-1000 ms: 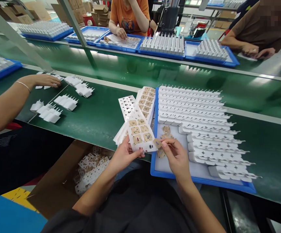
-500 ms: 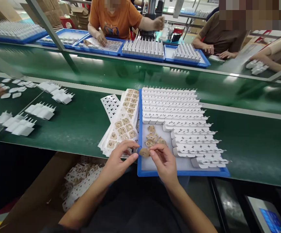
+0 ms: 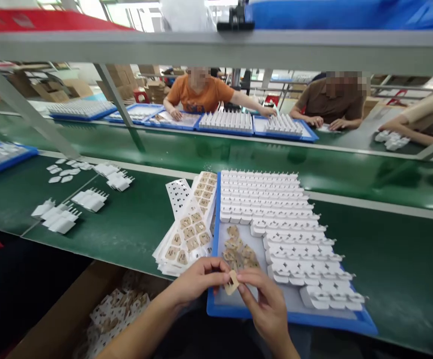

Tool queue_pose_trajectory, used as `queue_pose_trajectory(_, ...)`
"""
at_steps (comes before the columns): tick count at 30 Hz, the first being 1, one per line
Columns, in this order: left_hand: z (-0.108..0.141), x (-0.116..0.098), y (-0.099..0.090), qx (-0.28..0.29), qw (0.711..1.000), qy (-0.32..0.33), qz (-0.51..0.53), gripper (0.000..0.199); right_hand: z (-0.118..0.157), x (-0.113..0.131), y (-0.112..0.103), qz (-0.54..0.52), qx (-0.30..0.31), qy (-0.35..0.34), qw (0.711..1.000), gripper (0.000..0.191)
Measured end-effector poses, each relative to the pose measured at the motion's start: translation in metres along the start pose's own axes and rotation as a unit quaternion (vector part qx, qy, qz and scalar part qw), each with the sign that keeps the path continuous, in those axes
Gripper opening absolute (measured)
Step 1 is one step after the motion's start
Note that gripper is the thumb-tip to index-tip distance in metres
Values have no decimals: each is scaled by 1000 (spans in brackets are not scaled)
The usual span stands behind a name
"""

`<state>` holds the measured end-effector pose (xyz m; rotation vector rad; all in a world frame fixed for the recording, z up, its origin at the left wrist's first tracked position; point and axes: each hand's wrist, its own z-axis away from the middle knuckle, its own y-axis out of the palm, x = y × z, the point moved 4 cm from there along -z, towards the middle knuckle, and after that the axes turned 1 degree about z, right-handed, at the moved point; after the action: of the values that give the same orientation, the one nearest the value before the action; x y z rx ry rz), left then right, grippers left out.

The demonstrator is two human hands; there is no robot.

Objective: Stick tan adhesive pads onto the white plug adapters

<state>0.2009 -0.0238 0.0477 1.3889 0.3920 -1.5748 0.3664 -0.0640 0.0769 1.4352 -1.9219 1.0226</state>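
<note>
A small tan sticker-like piece [image 3: 232, 283] is pinched between my two hands over the near left part of a blue-rimmed tray [image 3: 295, 319]. My left hand [image 3: 201, 281] grips its left side with thumb and fingertips. On its right side, the thumb and index finger of my right hand [image 3: 265, 296] hold it. Just beyond my fingers, loose tan pieces [image 3: 239, 252] lie in a small heap on the tray floor. Rows of white plug housings [image 3: 265, 199] with pins fill the tray's back and right. Left of the tray sits a stack of sheets [image 3: 190, 232] bearing tan stickers.
White plug parts [image 3: 89, 199] stand on the green table to the left, near flat white pieces [image 3: 66, 172]. A box of scrap sheets [image 3: 115, 309] is below the table edge. A metal shelf bar [image 3: 201, 50] crosses above; people work opposite.
The view has tilted up, bringing the shelf bar in. My left fingers, apart before, now close on the tan piece. Across the table, a person's raised arm has lowered to the white parts.
</note>
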Motion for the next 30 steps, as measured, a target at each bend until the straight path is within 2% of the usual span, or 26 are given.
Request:
queue_pose_trajectory(2,-4,1,1,-7,1000,9,16,44,-1,-1,-5,22,-28,-23,999,18)
queue_pose_trajectory(5,-8,-10,-1,-11,997,71,-6,46,1,-5,-9,42,-60,-51,996,16)
queue_pose_trajectory(7,-10,-25,-5,-3,991,114,-64,50,4,-10,-10,34,-64,-51,996,16)
queue_pose_trajectory(9,-14,-45,-13,-25,973,156,-166,47,7,-17,-10,14,-68,-35,997,18)
queue_pose_trajectory(10,-18,-56,-17,-57,952,184,-236,44,9,-21,-10,3,-72,-23,997,18)
queue_pose_trajectory(11,-23,-67,-22,-100,919,214,-316,40,11,-25,-10,-8,-76,-13,997,19)
queue_pose_trajectory(14,-46,-91,-30,-199,768,274,-544,40,13,-32,-8,-19,-70,0,997,17)
queue_pose_trajectory(16,-65,-92,-31,-208,684,261,-649,47,14,-34,-7,-13,-75,1,997,12)
queue_pose_trajectory(17,-75,-90,-31,-203,656,242,-686,50,14,-34,-6,-10,-80,2,997,10)
queue_pose_trajectory(19,-88,-82,-30,-188,620,205,-733,50,15,-35,-5,-10,-95,17,995,8)
queue_pose_trajectory(21,-95,-74,-29,-179,604,182,-755,43,16,-35,-4,-18,-110,40,993,11)
queue_pose_trajectory(24,-95,-70,-27,-188,602,171,-757,32,17,-35,-2,-30,-125,62,990,16)
queue_pose_trajectory(28,-83,-77,-26,-206,628,202,-723,26,18,-35,0,-28,-127,52,990,16)
queue_pose_trajectory(30,-70,-86,-27,-226,658,242,-677,24,18,-37,-1,-23,-132,46,990,17)
